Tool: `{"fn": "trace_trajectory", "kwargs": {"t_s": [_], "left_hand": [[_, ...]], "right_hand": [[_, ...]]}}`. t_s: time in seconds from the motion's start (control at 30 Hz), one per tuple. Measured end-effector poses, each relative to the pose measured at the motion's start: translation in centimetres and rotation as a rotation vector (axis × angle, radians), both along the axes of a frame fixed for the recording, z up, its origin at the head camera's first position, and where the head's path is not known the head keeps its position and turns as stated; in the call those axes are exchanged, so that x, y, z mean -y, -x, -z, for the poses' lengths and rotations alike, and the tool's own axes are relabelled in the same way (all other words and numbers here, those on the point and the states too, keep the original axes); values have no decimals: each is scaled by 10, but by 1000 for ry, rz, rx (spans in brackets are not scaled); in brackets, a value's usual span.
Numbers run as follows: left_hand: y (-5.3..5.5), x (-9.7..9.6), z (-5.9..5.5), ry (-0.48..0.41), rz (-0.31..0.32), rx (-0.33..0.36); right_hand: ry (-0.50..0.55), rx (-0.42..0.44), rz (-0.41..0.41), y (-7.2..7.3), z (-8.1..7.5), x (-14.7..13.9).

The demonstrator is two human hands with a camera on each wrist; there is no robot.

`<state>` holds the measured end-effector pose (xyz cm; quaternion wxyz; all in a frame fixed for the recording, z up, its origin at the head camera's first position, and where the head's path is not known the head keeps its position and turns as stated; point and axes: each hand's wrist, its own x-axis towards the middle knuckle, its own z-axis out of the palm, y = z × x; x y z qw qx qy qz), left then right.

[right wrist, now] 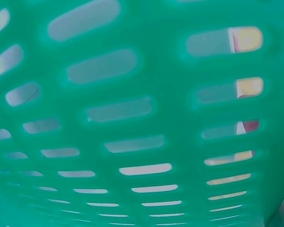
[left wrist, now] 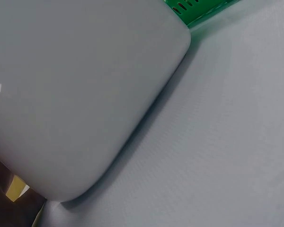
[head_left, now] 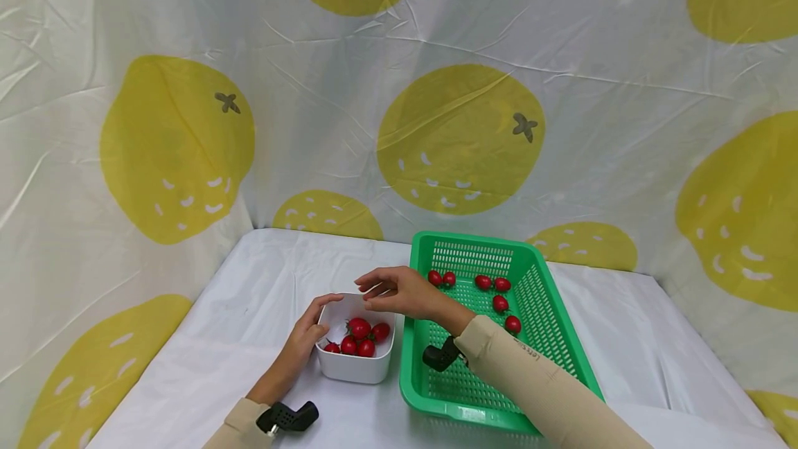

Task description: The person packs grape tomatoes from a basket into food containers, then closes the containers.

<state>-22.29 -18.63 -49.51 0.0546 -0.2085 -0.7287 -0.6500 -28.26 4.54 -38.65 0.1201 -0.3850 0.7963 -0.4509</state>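
My left hand (head_left: 305, 331) grips the left and back rim of a small white square container (head_left: 355, 369), its thumb at the edge. Several red cherry tomatoes (head_left: 366, 348) lie inside, a few with green stems. The container's smooth outer wall (left wrist: 85, 94) fills much of the left wrist view. Over the container's back right corner hovers my right hand (head_left: 405, 293), fingers loosely bent, with nothing visible in them. Its forearm crosses a green slotted basket (head_left: 414, 393), where several more cherry tomatoes (head_left: 500, 304) lie spread out. Slotted basket wall (right wrist: 170, 118) fills the right wrist view.
A white cloth (head_left: 268, 283) covers the table under the container and basket. Behind and at both sides hangs a white curtain (head_left: 318, 123) printed with large yellow lemons. The basket stands just right of the container, its raised rim between them.
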Motion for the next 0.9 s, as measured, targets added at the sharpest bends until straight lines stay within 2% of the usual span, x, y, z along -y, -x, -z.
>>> {"fn": "trace_trajectory", "kwargs": {"t_s": [0.3, 0.47, 0.7, 0.9], "left_hand": [[-1, 0, -2, 9, -12, 34], [-1, -1, -2, -4, 1, 24], [0, -1, -2, -10, 8, -25], [1, -1, -1, -18, 9, -20]], "right_hand": [[24, 47, -26, 2, -2, -2], [55, 55, -26, 3, -4, -8], [80, 11, 32, 5, -8, -28], [103, 41, 85, 9, -11, -48]]}}
